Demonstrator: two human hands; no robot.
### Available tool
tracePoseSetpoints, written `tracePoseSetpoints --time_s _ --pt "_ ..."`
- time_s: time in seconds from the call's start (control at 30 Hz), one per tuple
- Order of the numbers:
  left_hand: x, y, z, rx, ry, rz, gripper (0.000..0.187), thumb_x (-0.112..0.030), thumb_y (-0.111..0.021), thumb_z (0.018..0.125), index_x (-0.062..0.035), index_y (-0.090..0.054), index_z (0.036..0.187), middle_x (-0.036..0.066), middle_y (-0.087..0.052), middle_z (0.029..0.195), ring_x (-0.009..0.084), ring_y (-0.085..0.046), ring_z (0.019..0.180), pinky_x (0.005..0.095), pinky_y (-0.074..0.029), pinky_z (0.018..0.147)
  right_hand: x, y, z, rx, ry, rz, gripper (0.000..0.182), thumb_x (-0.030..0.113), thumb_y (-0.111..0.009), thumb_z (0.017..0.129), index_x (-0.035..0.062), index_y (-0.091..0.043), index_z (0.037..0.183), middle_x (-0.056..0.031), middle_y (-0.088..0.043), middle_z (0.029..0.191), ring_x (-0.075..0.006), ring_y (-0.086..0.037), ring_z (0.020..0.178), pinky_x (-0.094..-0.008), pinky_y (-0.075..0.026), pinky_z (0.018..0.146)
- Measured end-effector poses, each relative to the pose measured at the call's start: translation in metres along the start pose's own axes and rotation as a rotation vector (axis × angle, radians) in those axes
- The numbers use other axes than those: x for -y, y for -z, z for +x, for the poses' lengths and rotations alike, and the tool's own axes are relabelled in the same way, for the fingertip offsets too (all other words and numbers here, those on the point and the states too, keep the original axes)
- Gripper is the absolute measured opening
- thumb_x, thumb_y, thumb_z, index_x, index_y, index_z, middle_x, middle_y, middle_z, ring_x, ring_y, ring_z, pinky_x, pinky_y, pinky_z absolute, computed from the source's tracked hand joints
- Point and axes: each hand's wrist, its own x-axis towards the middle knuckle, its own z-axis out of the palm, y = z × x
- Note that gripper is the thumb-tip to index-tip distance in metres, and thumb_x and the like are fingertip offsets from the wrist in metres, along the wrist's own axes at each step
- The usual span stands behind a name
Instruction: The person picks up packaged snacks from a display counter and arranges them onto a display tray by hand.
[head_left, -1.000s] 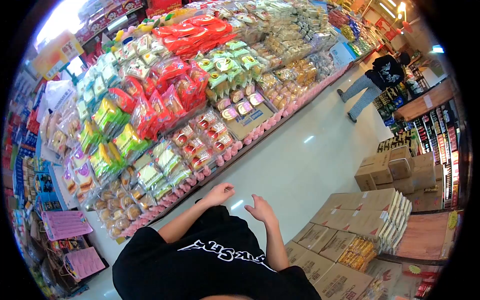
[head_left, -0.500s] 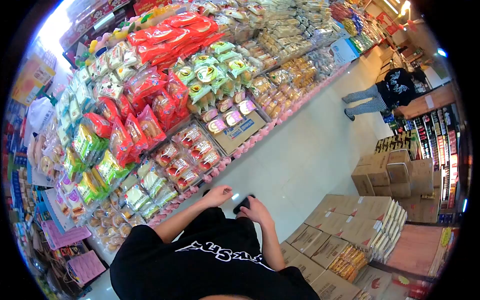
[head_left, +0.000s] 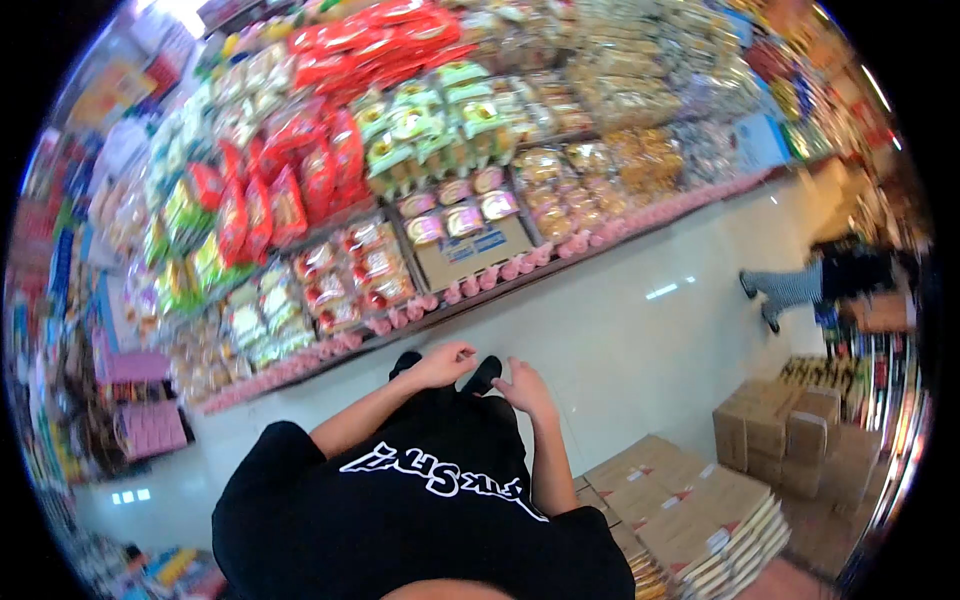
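Pale, glossy floor (head_left: 620, 340) underfoot. Person in black printed shirt (head_left: 420, 500) holds both hands out at waist height. Left hand (head_left: 442, 364) loosely curled, grip empty; right hand (head_left: 523, 388) fingers spread, empty too. Both hover above the dark shoes (head_left: 482, 375), near the pink-edged snack shelf (head_left: 480, 275). Cardboard boxes (head_left: 700, 510) stacked to the right. Another person (head_left: 820, 285) stands well apart.
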Motion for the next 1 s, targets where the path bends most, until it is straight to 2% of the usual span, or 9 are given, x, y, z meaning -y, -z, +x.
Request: tracePoseSetpoints --time_s 0.13,0.27,0.37,0.4,0.47,0.67,0.77,0.87,1.0 --pt "-0.03 0.004 -0.013 -0.113 0.101 -0.081 0.04 -0.028 -0.062 0.087 0.0014 -0.058 0.113 0.018 -0.062 0.103 0.0252 -0.063 0.09 0.0353 -0.05 0.081 -0.025 0.016 0.021 0.051 0.074 -0.087 0.063 0.037 -0.064 0.081 -0.0005 -0.046 0.128 -0.0269 -0.055 0.119 -0.0403 -0.053 0.111 -0.0443 -0.044 0.093" --pt "0.023 -0.003 -0.023 -0.369 0.147 -0.173 0.04 -0.025 -0.062 0.086 0.0046 -0.057 0.112 0.016 -0.062 0.102 0.0221 -0.063 0.088 0.0331 -0.05 0.078 -0.014 0.036 0.041 0.181 0.126 -0.211 0.063 0.036 -0.064 0.082 -0.0009 -0.045 0.129 -0.0268 -0.054 0.121 -0.0406 -0.052 0.112 -0.0447 -0.044 0.094" --pt "0.023 0.008 -0.04 -0.438 0.273 -0.286 0.039 -0.024 -0.062 0.087 0.0039 -0.056 0.113 0.014 -0.062 0.104 0.0202 -0.062 0.09 0.0316 -0.05 0.079 0.007 0.046 0.058 0.214 0.207 -0.251 0.063 0.036 -0.064 0.082 -0.0013 -0.045 0.129 -0.0264 -0.054 0.122 -0.0406 -0.052 0.113 -0.0443 -0.043 0.095" --pt "0.023 0.012 -0.045 -0.464 0.295 -0.307 0.038 -0.024 -0.062 0.087 0.0037 -0.056 0.113 0.014 -0.062 0.104 0.0201 -0.062 0.091 0.0314 -0.05 0.079 0.01 0.041 0.066 0.16 0.281 -0.233 0.058 0.034 -0.064 0.081 -0.0014 -0.047 0.123 -0.0262 -0.055 0.117 -0.0414 -0.053 0.109 -0.0453 -0.044 0.092" --pt "0.022 0.02 -0.052 -0.482 0.284 -0.314 0.039 -0.024 -0.062 0.087 0.004 -0.056 0.114 0.013 -0.062 0.104 0.0202 -0.062 0.092 0.0314 -0.049 0.081 0.015 0.028 0.08 0.053 0.421 -0.19 0.047 0.032 -0.064 0.081 -0.0015 -0.051 0.112 -0.0259 -0.059 0.108 -0.043 -0.056 0.101 -0.0475 -0.047 0.086" --pt "0.039 0.053 -0.051 -0.551 0.21 -0.408 0.036 -0.021 -0.062 0.088 0.0034 -0.056 0.113 0.012 -0.063 0.103 0.0194 -0.061 0.093 0.0311 -0.049 0.083 0.084 0.018 0.087 0.111 0.463 0.028 0.06 0.031 -0.065 0.081 -0.0013 -0.046 0.129 -0.026 -0.052 0.126 -0.0387 -0.05 0.117 -0.0419 -0.041 0.098" --pt "0.048 0.073 -0.057 -0.574 0.173 -0.482 0.032 -0.02 -0.061 0.088 0.0028 -0.057 0.111 0.011 -0.064 0.102 0.0178 -0.061 0.093 0.0307 -0.048 0.082 0.115 0.01 0.09 0.173 0.422 0.059 0.063 0.031 -0.065 0.082 -0.0013 -0.045 0.131 -0.0245 -0.049 0.13 -0.0364 -0.047 0.122 -0.0403 -0.039 0.101" --pt "0.06 0.093 -0.063 -0.558 0.161 -0.505 0.031 -0.019 -0.06 0.089 0.0022 -0.057 0.111 0.01 -0.064 0.099 0.0164 -0.061 0.092 0.0303 -0.048 0.082 0.133 -0.003 0.1 0.051 0.5 0.044 0.057 0.029 -0.067 0.081 -0.0007 -0.049 0.126 -0.0211 -0.058 0.118 -0.0316 -0.058 0.105 -0.0381 -0.048 0.086" --pt "0.057 0.127 -0.075 -0.537 0.177 -0.53 0.031 -0.018 -0.06 0.09 0.0014 -0.055 0.114 0.007 -0.064 0.093 0.0133 -0.06 0.087 0.0281 -0.048 0.078 0.167 -0.002 0.115 -0.008 0.473 0.028 0.048 0.026 -0.066 0.081 -0.0011 -0.054 0.119 -0.0218 -0.06 0.11 -0.0338 -0.058 0.102 -0.0395 -0.047 0.084"
